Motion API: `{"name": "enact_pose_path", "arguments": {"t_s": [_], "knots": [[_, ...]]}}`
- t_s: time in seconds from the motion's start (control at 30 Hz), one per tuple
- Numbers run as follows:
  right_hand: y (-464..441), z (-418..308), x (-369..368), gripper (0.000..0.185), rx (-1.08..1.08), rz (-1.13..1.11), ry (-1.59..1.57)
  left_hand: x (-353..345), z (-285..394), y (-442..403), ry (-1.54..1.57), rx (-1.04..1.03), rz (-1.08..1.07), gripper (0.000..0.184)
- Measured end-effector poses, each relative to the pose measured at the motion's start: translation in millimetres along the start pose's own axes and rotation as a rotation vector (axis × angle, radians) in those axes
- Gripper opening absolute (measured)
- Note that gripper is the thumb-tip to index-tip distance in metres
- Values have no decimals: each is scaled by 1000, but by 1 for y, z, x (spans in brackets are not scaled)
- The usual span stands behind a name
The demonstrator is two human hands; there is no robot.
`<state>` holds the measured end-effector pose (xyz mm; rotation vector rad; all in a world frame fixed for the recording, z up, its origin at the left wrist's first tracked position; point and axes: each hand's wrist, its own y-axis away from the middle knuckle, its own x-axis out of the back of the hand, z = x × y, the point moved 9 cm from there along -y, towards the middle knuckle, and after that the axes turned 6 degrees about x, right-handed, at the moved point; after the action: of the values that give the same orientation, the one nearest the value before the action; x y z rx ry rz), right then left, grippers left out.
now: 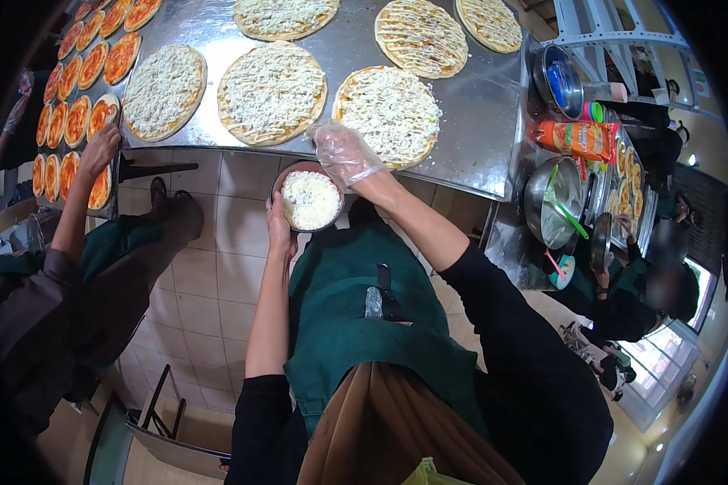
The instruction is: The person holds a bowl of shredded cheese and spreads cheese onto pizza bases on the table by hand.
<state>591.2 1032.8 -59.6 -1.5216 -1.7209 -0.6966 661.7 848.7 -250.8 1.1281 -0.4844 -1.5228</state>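
Note:
My left hand [279,224] holds a dark-rimmed bowl [340,212] of grated white cheese [311,200] just below the table's front edge. My right hand [344,153], in a clear plastic glove, is at the table edge between two cheese-topped pizzas, its fingers bent together; whether they hold anything is hidden. Right beside that hand lies a pizza [388,117] with white cheese and sauce lines. To its left is another pizza [273,93] covered in cheese. Farther left sits a third cheese-covered pizza [165,93].
More pizzas [421,38] lie at the back of the metal table [481,121]. Small red-sauced bases [78,120] fill a tray at the left, where a co-worker's hand [101,149] rests. A steel bowl [554,202] and an orange packet [575,141] are at the right.

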Motion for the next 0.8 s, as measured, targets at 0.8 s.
{"name": "enact_pose_path", "arguments": {"t_s": [0.8], "knots": [[87,-49,-134,30,-7,-426,-117,-6,15,43,-235,-128,-53,54]]}}
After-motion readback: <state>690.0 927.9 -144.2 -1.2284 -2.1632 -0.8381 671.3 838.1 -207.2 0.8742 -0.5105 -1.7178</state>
